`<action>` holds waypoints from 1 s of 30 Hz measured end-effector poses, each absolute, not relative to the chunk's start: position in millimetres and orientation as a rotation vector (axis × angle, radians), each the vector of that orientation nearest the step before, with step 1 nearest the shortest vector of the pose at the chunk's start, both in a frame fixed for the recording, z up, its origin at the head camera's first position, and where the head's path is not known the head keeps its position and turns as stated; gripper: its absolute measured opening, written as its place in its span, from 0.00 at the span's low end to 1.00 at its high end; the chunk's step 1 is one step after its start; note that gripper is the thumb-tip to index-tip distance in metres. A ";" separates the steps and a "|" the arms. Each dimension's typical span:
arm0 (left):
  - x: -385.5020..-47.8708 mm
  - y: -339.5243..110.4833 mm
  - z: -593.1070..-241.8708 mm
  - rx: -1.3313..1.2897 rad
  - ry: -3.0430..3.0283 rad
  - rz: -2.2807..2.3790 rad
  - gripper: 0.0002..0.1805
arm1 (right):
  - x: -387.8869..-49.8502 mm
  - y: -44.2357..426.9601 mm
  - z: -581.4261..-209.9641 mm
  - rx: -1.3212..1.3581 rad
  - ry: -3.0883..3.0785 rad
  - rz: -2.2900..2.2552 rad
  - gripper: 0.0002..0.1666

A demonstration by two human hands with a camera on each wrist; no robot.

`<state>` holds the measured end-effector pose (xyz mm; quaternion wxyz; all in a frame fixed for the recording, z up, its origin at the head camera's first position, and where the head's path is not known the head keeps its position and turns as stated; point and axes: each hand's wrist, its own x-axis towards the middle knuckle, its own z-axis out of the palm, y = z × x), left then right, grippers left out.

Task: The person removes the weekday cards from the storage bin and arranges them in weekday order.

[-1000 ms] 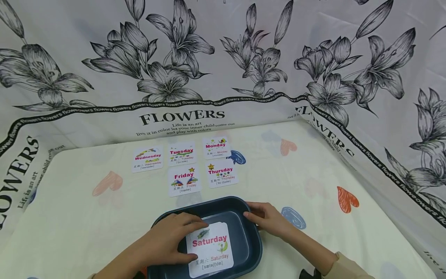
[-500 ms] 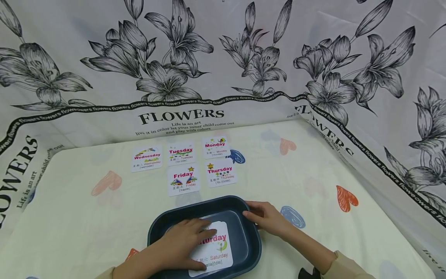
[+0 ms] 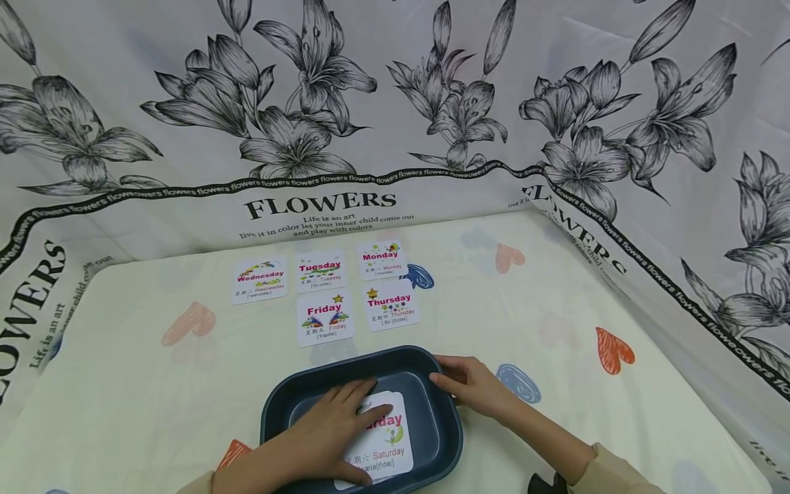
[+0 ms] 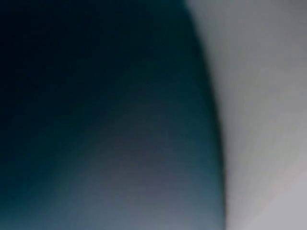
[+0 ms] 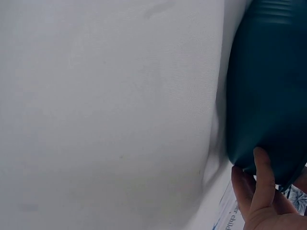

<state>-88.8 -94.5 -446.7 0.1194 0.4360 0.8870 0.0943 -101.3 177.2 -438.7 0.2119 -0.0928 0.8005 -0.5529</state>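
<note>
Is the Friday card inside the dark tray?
No, the Friday card lies on the cream tablecloth, beyond the far rim of the dark tray.

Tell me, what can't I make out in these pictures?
Head view: the start of the large printed word on the Saturday card, covered by the left hand.
Head view: the near left corner of the tray, hidden by the left forearm and cut off by the bottom edge.
Head view: what the black object is, cut off by the bottom edge.
Left wrist view: all fine detail, lost to blur.
</note>
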 end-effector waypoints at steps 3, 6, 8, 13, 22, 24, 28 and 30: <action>-88.4 -93.8 -447.1 1.259 2.596 0.268 0.52 | -101.5 176.9 -438.7 -0.255 2.224 -1.534 0.27; -88.4 -93.4 -447.5 1.248 2.596 0.266 0.53 | -101.7 177.0 -439.0 -0.248 2.225 -1.534 0.27; -88.5 -93.1 -447.2 1.239 2.594 0.273 0.53 | -101.8 177.0 -439.3 -0.245 2.226 -1.536 0.27; -88.0 -92.4 -445.9 1.232 2.584 0.289 0.53 | -102.0 176.6 -440.2 -0.240 2.238 -1.529 0.27; -86.3 -89.1 -448.4 1.285 2.623 0.240 0.52 | -101.7 176.1 -438.7 -0.227 2.245 -1.524 0.28; -85.9 -88.3 -448.2 1.297 2.636 0.239 0.52 | -101.6 176.1 -438.5 -0.229 2.244 -1.526 0.28; -85.8 -87.5 -447.7 1.307 2.639 0.256 0.52 | -101.6 176.3 -438.3 -0.228 2.244 -1.525 0.28; -85.7 -87.6 -447.0 1.309 2.631 0.268 0.52 | -101.6 176.3 -438.4 -0.226 2.245 -1.523 0.28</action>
